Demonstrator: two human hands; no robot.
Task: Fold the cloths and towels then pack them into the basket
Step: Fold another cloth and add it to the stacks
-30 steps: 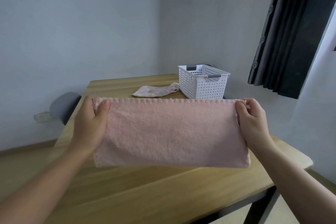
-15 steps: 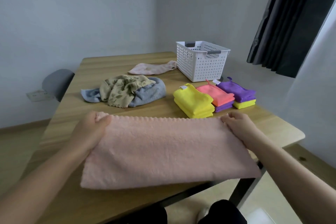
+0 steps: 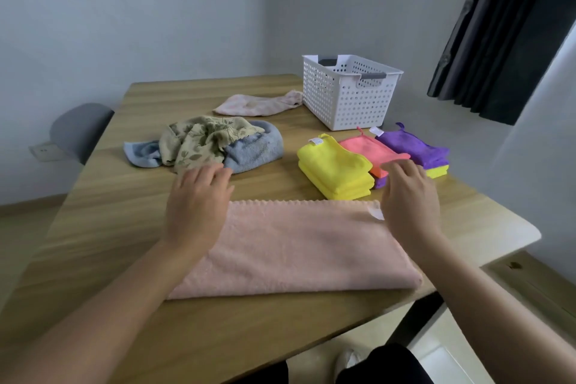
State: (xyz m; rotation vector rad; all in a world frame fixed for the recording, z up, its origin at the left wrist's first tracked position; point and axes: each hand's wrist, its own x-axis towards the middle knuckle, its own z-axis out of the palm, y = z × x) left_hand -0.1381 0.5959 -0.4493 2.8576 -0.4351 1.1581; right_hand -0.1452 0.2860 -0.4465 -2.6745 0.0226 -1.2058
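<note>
A white perforated basket with grey handles is set upright at the far right of the wooden surface. Only the upper inner walls of the basket are seen; what lies on its floor cannot be told.

Just left of the basket, touching its lower corner, a pale pink cloth is spread loosely. Directly in front of the basket, three folded stacks are ranged side by side: yellow cloths, a coral cloth laid on a purple one, and a purple cloth laid on a yellow one. Further left of the basket and nearer the viewer, a patterned beige cloth is heaped unfolded over a blue-grey towel.

Well in front of the basket, by the near edge of the surface, a pink towel is laid flat, folded into a long band, with a white label at its far right corner.

The left hand is held over the far left corner of the pink towel, its fingers loosely spread and nothing gripped. The right hand is held over the far right corner, fingers extended and slightly parted, nothing pinched. Whether the palms are pressed on the towel or held just above it cannot be told, as both hands are blurred.
</note>
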